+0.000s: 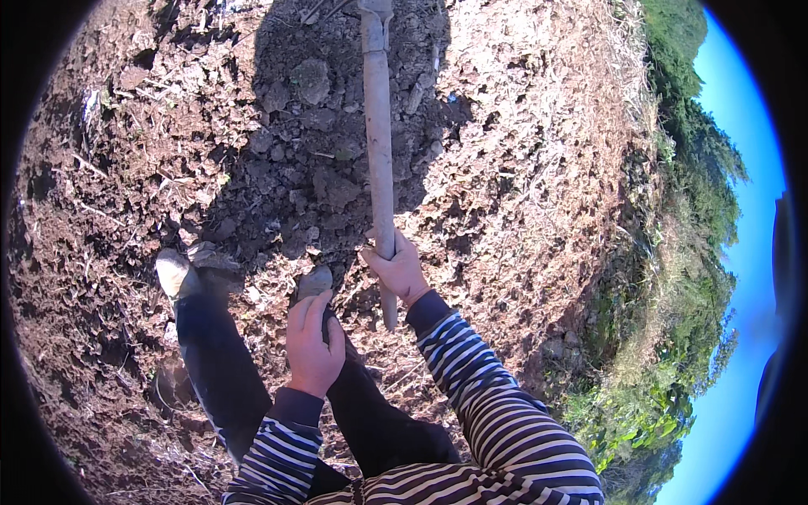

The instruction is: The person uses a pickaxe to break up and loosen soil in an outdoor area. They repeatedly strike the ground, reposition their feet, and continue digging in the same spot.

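My right hand [399, 265] is wrapped around a long wooden tool handle [380, 151] near its butt end, which sticks out below my fist. The handle runs away from me to a metal socket [376, 22] at the top edge of the view. Thin curved prongs [325, 11] show beside the socket, but most of the tool's head is out of view. My left hand [315, 344] is off the handle with nothing in it, thumb apart from the fingers. It is in front of my right leg [379, 416], just below the shoe [315, 282]; contact cannot be told.
Dug, lumpy soil [517, 158] with dry stalks surrounds my feet. Large clods [310, 81] lie in my shadow ahead. My left shoe [173, 273] is planted beside a dry leaf [211, 254]. Grass and bushes [656, 379] border the plot on the right.
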`<state>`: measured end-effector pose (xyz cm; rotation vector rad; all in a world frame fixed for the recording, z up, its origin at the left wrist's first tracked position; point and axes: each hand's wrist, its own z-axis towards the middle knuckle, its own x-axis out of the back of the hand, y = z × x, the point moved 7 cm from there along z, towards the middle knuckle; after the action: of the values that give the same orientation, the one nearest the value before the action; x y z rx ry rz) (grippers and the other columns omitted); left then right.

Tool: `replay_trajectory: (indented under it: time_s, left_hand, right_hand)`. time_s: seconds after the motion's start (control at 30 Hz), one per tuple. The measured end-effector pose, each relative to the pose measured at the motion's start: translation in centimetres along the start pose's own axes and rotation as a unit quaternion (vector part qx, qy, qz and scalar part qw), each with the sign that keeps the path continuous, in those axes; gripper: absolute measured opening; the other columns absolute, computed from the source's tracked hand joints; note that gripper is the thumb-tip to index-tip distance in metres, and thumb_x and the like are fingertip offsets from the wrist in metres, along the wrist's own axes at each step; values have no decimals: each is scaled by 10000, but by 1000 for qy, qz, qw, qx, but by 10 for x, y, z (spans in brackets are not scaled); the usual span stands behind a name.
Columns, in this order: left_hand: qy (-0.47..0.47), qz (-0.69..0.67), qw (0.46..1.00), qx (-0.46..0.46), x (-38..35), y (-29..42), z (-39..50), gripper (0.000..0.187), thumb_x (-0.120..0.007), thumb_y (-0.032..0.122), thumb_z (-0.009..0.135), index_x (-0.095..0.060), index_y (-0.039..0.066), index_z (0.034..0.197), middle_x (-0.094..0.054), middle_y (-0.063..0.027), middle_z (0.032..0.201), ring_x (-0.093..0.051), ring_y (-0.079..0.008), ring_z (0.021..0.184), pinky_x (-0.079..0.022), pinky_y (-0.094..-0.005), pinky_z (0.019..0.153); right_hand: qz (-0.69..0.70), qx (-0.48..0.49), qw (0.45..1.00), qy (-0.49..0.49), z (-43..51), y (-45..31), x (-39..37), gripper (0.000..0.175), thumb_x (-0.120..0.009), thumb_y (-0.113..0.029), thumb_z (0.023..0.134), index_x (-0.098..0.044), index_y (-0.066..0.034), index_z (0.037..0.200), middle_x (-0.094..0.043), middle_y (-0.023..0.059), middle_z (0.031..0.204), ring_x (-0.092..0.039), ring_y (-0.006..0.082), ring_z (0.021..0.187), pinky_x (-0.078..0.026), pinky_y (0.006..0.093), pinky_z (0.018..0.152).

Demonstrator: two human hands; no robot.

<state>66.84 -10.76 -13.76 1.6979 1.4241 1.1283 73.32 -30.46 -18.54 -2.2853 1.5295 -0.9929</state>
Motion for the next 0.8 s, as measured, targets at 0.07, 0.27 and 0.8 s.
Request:
replay_trajectory:
  time_s: [0.07,0.27,0.8]
  left_hand:
    - [-6,-14,1000,0,-4,3,2,362,-552,-1,770,-567,4,1131,-555,-175,1029,-541,-334,958,-445,-394,861]
    - [-24,4,1000,-3,-10,8,6,375,-556,-3,761,-560,2,1136,-553,-174,1037,-535,-338,974,-439,-399,869]
    - [-65,63,996,-17,-39,4,7,347,-564,14,776,-566,5,1124,-547,-182,1046,-536,-345,974,-447,-394,862]
  right_hand:
    - [-61,-58,996,16,-13,29,19,172,-666,-96,773,-566,-49,905,-547,-2,669,-506,69,526,-425,234,481]
    - [5,-119,992,29,-41,41,20,165,-661,-57,753,-573,-45,892,-523,-9,607,-481,69,476,-389,230,438]
    - [231,98,951,182,30,-106,209,229,-611,-1,800,-506,-28,1002,-504,16,630,-451,102,437,-377,249,394]
